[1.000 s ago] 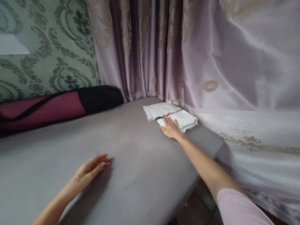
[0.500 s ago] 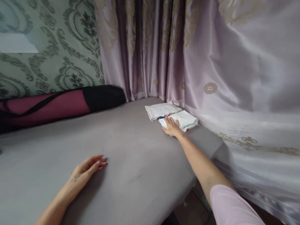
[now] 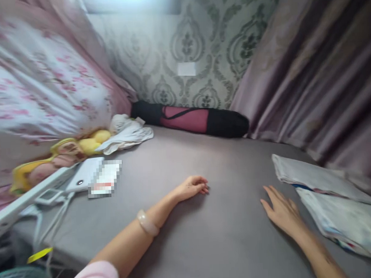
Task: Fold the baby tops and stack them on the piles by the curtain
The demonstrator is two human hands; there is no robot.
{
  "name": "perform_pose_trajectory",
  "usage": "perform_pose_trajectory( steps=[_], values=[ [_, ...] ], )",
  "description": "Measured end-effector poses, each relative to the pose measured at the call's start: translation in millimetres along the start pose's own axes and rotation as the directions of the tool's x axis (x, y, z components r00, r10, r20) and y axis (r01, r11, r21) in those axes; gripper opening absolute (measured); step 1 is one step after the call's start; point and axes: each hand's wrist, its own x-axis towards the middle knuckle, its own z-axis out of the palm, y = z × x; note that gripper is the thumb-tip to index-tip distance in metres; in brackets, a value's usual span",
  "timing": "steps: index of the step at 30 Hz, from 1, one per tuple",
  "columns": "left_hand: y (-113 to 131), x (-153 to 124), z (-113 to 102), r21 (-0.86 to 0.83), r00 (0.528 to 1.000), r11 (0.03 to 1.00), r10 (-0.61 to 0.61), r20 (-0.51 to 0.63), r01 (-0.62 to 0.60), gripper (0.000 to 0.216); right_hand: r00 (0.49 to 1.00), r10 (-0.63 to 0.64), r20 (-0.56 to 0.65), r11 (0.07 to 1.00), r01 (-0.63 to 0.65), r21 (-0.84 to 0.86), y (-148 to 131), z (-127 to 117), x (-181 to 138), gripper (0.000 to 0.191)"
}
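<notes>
My left hand (image 3: 191, 187) rests over the middle of the grey sheet (image 3: 231, 238), its fingers loosely bent with nothing between them. A pale bangle (image 3: 147, 223) circles that wrist. On the right, my right hand (image 3: 281, 210) is open, palm down and fingers spread, just left of two folded cloth piles. The nearer white cloth pile (image 3: 343, 218) has bluish patches and coloured layers under its edge. Behind it lies a plain white folded cloth pile (image 3: 314, 177). The right hand looks slightly apart from both; motion blurs it somewhat.
A long black and maroon bag (image 3: 185, 120) lies along the wall. At left are crumpled white cloths (image 3: 127, 135), a yellow plush toy (image 3: 68, 149), a white box (image 3: 86, 173), a blurred-out packet (image 3: 106, 178) and a white metal frame (image 3: 32, 201). Curtains (image 3: 317, 69) hang at right.
The view has swung left, bringing the toy, crumpled cloths and metal frame into sight. My right hand has come off the nearer folded pile and now sits left of it.
</notes>
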Motion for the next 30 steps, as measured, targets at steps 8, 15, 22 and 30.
perform_pose_trajectory(
  steps=[8,15,22,30],
  values=[
    [-13,9,-6,-0.031,1.0,1.0,0.0,0.017,0.0,0.02,0.965,-0.26,0.02,0.938,0.247,0.243,-101,23,-7,0.057],
    [15,-1,-46,0.17,0.988,0.98,-0.121,0.093,0.104,0.027,0.964,-0.265,0.029,0.943,0.252,0.218,-117,25,-17,0.061],
    [68,-41,-172,0.356,0.794,0.92,0.09,-0.601,0.165,0.02,0.96,-0.281,-0.001,0.94,0.276,0.2,-114,31,-16,0.06],
    [98,-113,-295,0.449,0.458,0.83,0.275,-0.846,0.332,0.03,0.955,-0.295,-0.015,0.938,0.292,0.188,-114,31,-17,0.06]
  ],
)
